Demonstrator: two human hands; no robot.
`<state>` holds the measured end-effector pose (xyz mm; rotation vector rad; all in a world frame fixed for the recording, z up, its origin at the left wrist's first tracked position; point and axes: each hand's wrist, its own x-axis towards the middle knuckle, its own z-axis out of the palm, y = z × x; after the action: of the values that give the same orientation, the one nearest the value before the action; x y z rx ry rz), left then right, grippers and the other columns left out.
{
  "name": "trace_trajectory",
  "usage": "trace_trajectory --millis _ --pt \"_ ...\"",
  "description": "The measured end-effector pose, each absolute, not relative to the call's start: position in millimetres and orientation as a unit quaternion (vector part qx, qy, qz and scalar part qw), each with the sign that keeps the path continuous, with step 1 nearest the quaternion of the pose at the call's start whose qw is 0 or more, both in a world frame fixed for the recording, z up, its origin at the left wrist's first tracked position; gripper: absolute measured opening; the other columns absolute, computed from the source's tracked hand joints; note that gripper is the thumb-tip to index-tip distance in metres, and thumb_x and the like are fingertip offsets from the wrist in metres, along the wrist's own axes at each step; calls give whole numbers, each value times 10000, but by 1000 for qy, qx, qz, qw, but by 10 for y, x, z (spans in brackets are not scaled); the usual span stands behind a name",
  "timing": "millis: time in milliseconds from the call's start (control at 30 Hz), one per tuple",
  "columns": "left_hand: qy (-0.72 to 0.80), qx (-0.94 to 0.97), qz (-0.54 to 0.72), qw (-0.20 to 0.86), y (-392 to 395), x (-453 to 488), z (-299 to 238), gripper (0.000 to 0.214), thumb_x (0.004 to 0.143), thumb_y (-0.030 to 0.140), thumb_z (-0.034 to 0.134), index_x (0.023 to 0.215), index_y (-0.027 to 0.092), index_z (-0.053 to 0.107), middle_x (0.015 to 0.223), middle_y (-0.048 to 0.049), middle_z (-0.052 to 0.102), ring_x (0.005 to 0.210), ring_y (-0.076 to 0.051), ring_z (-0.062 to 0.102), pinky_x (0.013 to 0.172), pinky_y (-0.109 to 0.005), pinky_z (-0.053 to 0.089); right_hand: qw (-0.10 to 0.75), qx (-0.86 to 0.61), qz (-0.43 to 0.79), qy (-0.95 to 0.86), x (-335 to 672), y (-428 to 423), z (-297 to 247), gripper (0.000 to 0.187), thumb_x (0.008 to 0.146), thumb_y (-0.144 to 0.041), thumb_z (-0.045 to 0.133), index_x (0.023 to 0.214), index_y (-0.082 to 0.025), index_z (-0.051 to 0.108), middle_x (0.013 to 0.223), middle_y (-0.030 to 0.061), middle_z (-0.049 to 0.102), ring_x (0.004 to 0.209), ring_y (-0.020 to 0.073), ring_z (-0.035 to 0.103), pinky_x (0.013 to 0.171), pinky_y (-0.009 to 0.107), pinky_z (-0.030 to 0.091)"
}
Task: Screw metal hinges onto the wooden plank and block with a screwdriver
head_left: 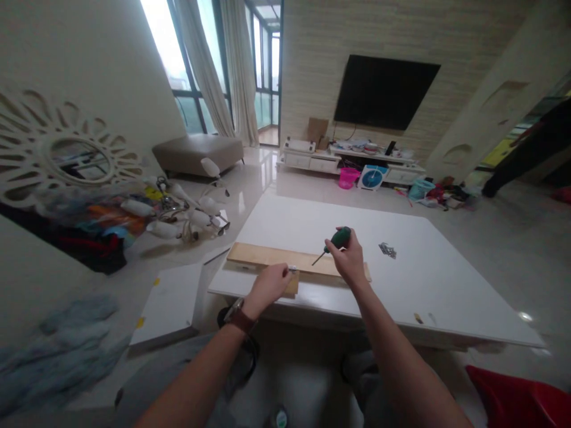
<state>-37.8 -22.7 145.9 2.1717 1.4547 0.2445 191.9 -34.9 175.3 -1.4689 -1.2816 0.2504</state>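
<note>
Pinched fitting (292,270) in left hand (271,284); gripped screwdriver (338,239) in right hand (350,257).
Seemed stiff, light; best taken by handle (342,236).

Smooth wooden board (263,255), glossy tabletop (437,267), metal-shafted screwdriver (339,239) with plastic-looking handle (342,235)

A person's right hand (350,259) grips a green-handled screwdriver (341,237) while the left hand (270,286) (wearing a watch (235,310)) rests at a wooden board (256,254).
</note>
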Motion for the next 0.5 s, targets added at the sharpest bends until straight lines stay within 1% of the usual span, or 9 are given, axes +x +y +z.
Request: trace_trajectory --millis 100,167,233,300,367,500 --pt "540 800 53 256 -194 -487 1120 247 1021 260 486 1133 191 694 1195 -130 756 1112 -240 705 950 -317 500 530 -631 144 -547 1813 -219 1654 436 829 -451 723 1181 -233 585 781 -43 601 631 154 583 639 314 483" --pt "519 822 4 235 -269 -552 953 254 1006 277 528 1190 183 674 1234 -148 728 1147 -272 688 982 -354 506 512 -631 155 -562 1719 -153 1623 428 825 -426 726 1184 -240 585 783 -46 597 638 152 586 637 307 479" --pt "513 830 -35 216 -337 -601 846 307 990 273 550 1265 163 630 1261 -162 697 1169 -293 671 996 -379 511 519 -626 172 -555 1616 -95 1605 414 826 -415 718 1175 -243 577 797 -45 595 646 151 594 636 304 481" --pt "517 830 -54 203 -364 -628 780 334 977 236 545 1293 137 593 1302 -181 662 1218 -303 642 1015 -388 509 521 -627 186 -549 1518 -63 1580 410 826 -409 714 1173 -246 567 791 -46 591 656 157 606 634 300 477" --pt "523 825 -57 207 -351 -630 740 337 970 223 544 1288 115 572 1325 -199 639 1252 -310 624 1033 -388 504 504 -629 184 -563 1440 -69 1546 385 847 -398 702 1173 -248 563 784 -45 593 653 155 602 636 296 464" --pt "522 814 -54 250 -287 -589 695 373 973 264 574 1303 91 555 1303 -206 653 1216 -304 653 1019 -370 517 449 -637 167 -604 1382 -151 1493 355 890 -373 658 1208 -255 551 763 -40 601 631 154 569 626 289 422"
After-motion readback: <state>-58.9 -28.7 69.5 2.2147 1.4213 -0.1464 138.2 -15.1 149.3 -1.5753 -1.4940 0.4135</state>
